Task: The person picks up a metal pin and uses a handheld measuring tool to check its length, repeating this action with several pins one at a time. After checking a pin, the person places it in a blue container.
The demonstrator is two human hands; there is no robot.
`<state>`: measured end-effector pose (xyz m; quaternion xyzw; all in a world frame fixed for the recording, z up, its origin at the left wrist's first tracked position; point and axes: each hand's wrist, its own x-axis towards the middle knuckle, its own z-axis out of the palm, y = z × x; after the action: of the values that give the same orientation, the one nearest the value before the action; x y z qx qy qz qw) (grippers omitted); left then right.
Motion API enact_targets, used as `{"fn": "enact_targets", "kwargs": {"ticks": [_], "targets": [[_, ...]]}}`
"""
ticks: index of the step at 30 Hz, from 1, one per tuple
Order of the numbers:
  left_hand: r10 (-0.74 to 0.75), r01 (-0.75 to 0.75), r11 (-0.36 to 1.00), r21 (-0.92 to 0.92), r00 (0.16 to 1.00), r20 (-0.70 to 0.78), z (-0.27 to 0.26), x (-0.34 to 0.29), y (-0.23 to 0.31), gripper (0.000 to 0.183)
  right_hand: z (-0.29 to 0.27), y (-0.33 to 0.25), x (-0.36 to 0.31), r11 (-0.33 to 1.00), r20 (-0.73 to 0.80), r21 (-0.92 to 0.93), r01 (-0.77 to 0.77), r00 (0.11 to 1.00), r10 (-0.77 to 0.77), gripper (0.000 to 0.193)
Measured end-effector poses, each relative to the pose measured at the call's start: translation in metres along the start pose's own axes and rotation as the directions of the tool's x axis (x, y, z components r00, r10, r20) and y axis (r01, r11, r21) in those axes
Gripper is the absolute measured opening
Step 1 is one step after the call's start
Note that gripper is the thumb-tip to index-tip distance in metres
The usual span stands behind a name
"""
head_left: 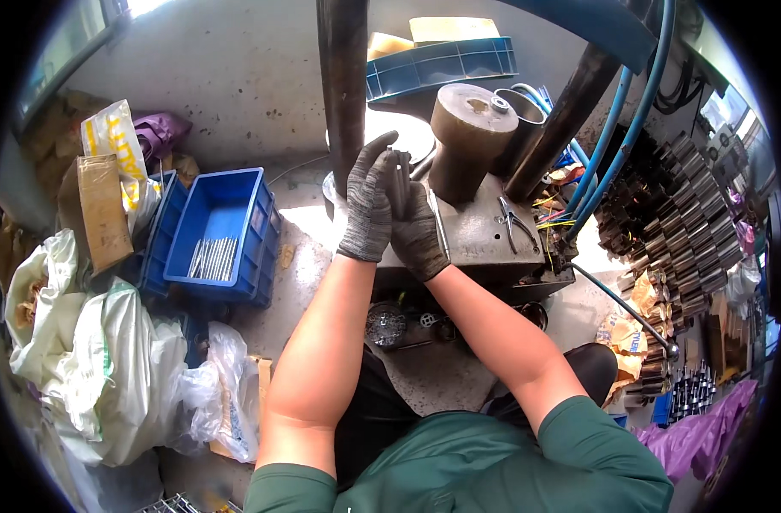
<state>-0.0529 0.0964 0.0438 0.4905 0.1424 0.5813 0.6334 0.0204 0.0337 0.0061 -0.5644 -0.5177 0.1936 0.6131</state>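
Both my hands wear dark grey knitted gloves and meet over the near part of the metal bench block. My right hand (419,232) is closed round the lower part of a grey metal cylinder (400,178), which stands roughly upright. Against its left side lies my left hand (367,205), palm inward, with the fingers stretched upward and the tips bending over toward the top. Behind my right wrist a slim metal rod (440,224) rests on the block. Pliers (515,226) with dark handles lie on the block's right part.
A thick steel column (343,77) rises directly beyond my left hand. Behind the block's middle stands a large metal cylinder (467,137). At left, a blue crate (262,231) holds several thin rods, near white sacks (117,368). Stacked metal tubes (681,231) and blue hoses (617,145) are at right.
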Motion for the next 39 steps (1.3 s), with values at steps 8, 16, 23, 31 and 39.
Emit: {"fn": "enact_targets", "kwargs": {"ticks": [8, 16, 23, 31, 39], "targets": [[-0.040, 0.045, 0.995, -0.092, 0.998, 0.051, -0.001, -0.009, 0.002, 0.044, 0.006, 0.012, -0.003, 0.953, -0.021, 0.302, -0.036, 0.999, 0.045, 0.036], [-0.077, 0.086, 0.988, -0.130, 0.994, 0.072, -0.011, -0.007, -0.012, 0.047, 0.000, 0.023, -0.006, 0.993, 0.021, 0.116, 0.009, 1.000, -0.012, 0.027], [-0.152, 0.158, 0.988, 0.000, 0.951, -0.268, -0.021, -0.012, -0.043, 0.038, -0.013, -0.008, 0.018, 0.819, 0.073, 0.175, -0.546, 0.837, 0.542, 0.042], [-0.400, 0.399, 0.916, -0.043, 0.900, -0.170, -0.009, -0.020, -0.095, 0.038, -0.063, 0.026, 0.041, 0.672, 0.235, 0.050, -0.739, 0.662, 0.711, 0.029], [-0.201, 0.235, 0.916, 0.326, 0.970, -0.135, -0.044, -0.018, -0.127, 0.037, -0.114, 0.009, 0.035, 0.673, 0.317, 0.354, -0.649, 0.761, 0.567, 0.037]]}}
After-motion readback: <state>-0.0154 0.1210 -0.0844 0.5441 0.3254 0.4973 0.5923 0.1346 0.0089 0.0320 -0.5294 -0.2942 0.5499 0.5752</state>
